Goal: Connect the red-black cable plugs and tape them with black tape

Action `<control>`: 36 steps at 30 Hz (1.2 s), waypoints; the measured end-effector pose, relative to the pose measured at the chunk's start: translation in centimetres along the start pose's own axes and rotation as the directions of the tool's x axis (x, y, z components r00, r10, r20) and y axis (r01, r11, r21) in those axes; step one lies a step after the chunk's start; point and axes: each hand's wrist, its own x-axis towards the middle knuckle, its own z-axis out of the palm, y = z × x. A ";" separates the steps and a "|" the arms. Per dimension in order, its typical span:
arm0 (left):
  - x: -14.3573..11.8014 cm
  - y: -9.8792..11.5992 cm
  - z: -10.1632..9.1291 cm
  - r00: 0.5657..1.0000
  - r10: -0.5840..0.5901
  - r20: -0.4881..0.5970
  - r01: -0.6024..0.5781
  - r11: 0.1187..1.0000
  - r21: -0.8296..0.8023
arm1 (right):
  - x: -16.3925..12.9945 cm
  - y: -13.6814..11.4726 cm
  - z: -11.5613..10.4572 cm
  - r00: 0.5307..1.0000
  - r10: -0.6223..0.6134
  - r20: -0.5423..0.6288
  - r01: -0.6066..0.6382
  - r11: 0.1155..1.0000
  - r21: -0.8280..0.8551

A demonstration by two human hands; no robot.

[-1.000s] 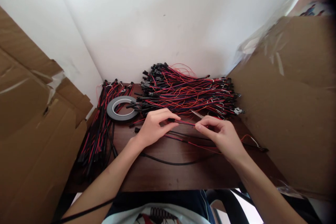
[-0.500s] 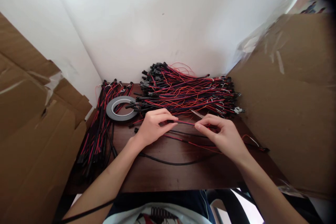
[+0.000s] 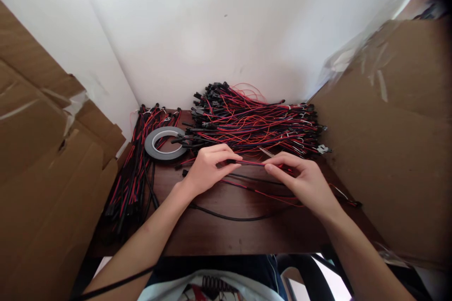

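My left hand (image 3: 207, 169) and my right hand (image 3: 302, 179) pinch the two ends of a thin red-and-black wire lead (image 3: 249, 163), stretched level between them just above the dark wooden table (image 3: 226, 233). Behind the hands lies a big pile of red and black wire leads with black connectors (image 3: 252, 122). A second bundle of similar leads (image 3: 136, 164) runs along the table's left side. A roll of grey tape (image 3: 164, 144) lies flat between the two bundles, just left of my left hand.
Loose red and black wires (image 3: 247, 193) and a black cable (image 3: 229, 217) lie on the table under my hands. Cardboard boxes stand at the left (image 3: 45, 164) and right (image 3: 391, 141). A white wall (image 3: 212, 33) closes the back.
Both hands stay on the same lead. The fingers have shifted slightly and the view has moved a little; nothing was let go or picked up.
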 end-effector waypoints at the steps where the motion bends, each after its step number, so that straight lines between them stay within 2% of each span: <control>1: 0.0 0.0 0.0 1.000 0.009 0.003 -0.009 1.000 0.004 | 0.0 0.0 -0.1 1.000 0.002 0.008 -0.002 1.000 0.001; 7: -0.1 -0.2 0.2 0.998 0.066 0.016 -0.066 0.997 0.031 | -0.2 0.5 -0.1 0.996 0.089 0.017 -0.089 0.995 0.045; 12: -0.1 -0.3 0.2 0.997 0.076 0.026 -0.077 0.997 0.032 | -0.1 1.1 0.4 0.994 0.111 0.010 -0.112 0.991 0.068; 19: -0.2 -0.4 0.3 0.996 0.077 0.037 -0.079 0.996 0.052 | 0.1 0.3 0.6 0.986 0.163 0.026 -0.164 0.986 0.043; 24: -0.3 -0.5 0.3 0.996 0.078 0.038 -0.080 0.995 0.062 | 0.1 -0.1 0.7 0.987 0.156 0.036 -0.157 0.987 0.019; 29: -0.3 -0.3 0.3 0.996 0.045 0.083 -0.053 0.994 0.097 | 0.0 0.2 1.0 0.988 0.152 0.032 -0.152 0.988 0.001; 33: -0.4 -0.4 0.5 0.988 0.082 0.134 -0.098 0.988 0.118 | 0.0 0.4 1.3 0.985 0.163 0.054 -0.163 0.987 0.001; 36: -0.4 -0.7 0.5 0.987 0.114 0.115 -0.130 0.980 0.147 | 0.1 0.2 1.1 0.980 0.189 0.068 -0.191 0.982 0.015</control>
